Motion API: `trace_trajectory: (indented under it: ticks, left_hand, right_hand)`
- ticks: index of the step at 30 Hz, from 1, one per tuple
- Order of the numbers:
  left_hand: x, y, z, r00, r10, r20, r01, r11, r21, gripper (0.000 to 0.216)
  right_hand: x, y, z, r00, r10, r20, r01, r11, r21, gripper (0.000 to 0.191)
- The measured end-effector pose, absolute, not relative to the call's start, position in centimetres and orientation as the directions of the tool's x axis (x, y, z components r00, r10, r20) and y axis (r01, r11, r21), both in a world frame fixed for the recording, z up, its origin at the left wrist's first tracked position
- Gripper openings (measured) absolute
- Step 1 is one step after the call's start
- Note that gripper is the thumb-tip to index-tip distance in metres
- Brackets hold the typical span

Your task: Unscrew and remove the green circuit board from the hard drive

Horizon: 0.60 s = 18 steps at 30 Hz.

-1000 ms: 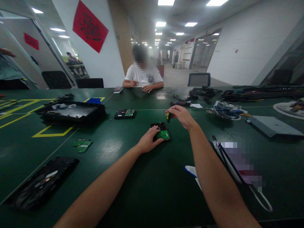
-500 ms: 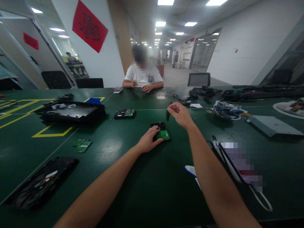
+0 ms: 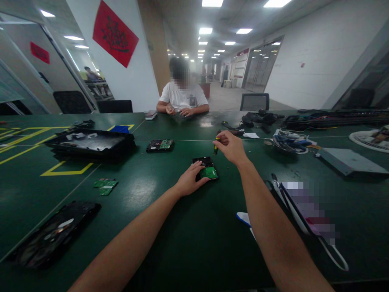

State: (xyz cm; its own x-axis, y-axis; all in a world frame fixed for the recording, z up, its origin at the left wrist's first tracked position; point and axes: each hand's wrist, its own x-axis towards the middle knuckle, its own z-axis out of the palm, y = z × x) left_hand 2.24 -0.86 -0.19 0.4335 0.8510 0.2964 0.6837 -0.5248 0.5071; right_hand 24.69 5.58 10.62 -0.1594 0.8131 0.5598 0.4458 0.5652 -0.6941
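Note:
A black hard drive with a green circuit board (image 3: 209,172) lies on the green table in front of me. My left hand (image 3: 191,178) holds it down, thumb along the near edge and fingers over its left side. Just beyond and to the right, my right hand (image 3: 231,146) pinches a small screwdriver with a yellow and black handle (image 3: 215,149). The screwdriver stands roughly upright, above and apart from the drive; its thin tip is too small to make out.
Another hard drive (image 3: 159,145) lies farther left, near a black casing tray (image 3: 91,142). Loose green circuit boards (image 3: 106,186) and a black panel (image 3: 57,233) are at left. To the right are a phone (image 3: 306,211), a grey metal box (image 3: 354,162) and bundled cables (image 3: 288,142). A person (image 3: 182,97) sits opposite.
The screwdriver has turned in my right fingers, and its yellow stripes now show. My left hand and the drive have stayed put. The person opposite has lowered one hand slightly.

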Motion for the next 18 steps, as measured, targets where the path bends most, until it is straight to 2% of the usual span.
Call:
trace_trajectory:
  ticks: [8,14,18]
  left_hand:
    - [2.27,-0.85,-0.18,0.433,0.851,0.297,0.687,-0.525,0.502,0.065]
    - [2.29,-0.96,0.01,0.438,0.850,0.292,0.688,-0.526,0.500,0.065]
    - [2.26,-0.91,-0.04,0.434,0.852,0.294,0.687,-0.524,0.503,0.065]
  right_hand:
    - [24.37,5.19,10.64,-0.136,0.829,0.542,0.418,0.544,-0.727,0.023]
    - [24.55,5.35,10.76,-0.200,0.804,0.560,0.465,0.581,-0.668,0.024]
    - [24.72,5.45,10.67,-0.174,0.810,0.561,0.461,0.570,-0.680,0.023]
